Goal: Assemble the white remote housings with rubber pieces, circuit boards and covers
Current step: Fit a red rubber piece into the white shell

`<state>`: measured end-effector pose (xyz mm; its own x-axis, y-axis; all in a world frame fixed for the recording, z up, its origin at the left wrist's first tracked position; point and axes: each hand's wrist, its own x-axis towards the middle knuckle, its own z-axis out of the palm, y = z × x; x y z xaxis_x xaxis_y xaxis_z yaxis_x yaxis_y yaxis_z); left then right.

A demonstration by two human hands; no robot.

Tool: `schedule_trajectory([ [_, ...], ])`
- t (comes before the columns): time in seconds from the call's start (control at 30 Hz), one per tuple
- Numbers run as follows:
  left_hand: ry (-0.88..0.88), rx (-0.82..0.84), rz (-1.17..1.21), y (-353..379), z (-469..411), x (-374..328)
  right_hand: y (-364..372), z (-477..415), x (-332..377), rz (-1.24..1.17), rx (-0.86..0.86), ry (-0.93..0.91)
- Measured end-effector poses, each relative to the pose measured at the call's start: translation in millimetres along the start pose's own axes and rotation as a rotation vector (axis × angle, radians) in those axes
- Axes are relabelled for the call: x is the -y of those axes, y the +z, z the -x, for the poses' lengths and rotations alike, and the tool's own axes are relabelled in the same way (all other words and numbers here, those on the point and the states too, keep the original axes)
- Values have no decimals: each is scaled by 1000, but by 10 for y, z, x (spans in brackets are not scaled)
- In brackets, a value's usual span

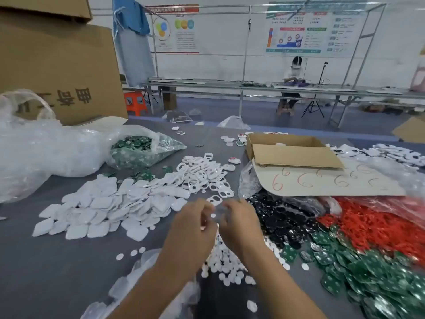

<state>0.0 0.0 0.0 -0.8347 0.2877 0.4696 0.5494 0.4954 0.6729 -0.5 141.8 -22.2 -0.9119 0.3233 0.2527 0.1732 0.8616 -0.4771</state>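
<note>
White remote housings [202, 173] lie in a loose heap on the grey counter [46, 261], just beyond the two hands and between the pile of solid white covers [103, 208] on the left and the open cardboard box [287, 150] on the right. The left grip [190, 226] and right grip [239, 222] meet at the middle, fingers curled inward with the tips almost touching over something small and pale. Motion blur hides it, so I cannot tell whether either grip is really pinching it or what it is. Directly below the wrists sit the small round white rubber pieces [225, 261], so the step in hand looks like seating a rubber piece into a housing. The nearest housing [216, 200] lies flat just past the fingertips, cut-outs facing up and its long axis running roughly across the view. The next move would call for a green circuit board [368, 272] from the heap at the lower right, lined up with that long axis and laid over the rubber.
</note>
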Motion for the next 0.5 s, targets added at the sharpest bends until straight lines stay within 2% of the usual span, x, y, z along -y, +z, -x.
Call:
schedule_trajectory([
  [0.13,-134,278,-192,495,-715,396,289,-573,3,200,82,-29],
  [0.2,-141,369,-291,679,-887,550,439,-740,-68,315,141,-28],
  [0.27,-110,450,-326,788,-988,700,548,-816,-153,359,130,-46],
  [0.4,-63,504,-272,729,-1095,781,560,-784,-295,199,53,-93],
  [0.5,-13,510,-184,541,-1034,711,335,-573,-308,-200,28,-120],
])
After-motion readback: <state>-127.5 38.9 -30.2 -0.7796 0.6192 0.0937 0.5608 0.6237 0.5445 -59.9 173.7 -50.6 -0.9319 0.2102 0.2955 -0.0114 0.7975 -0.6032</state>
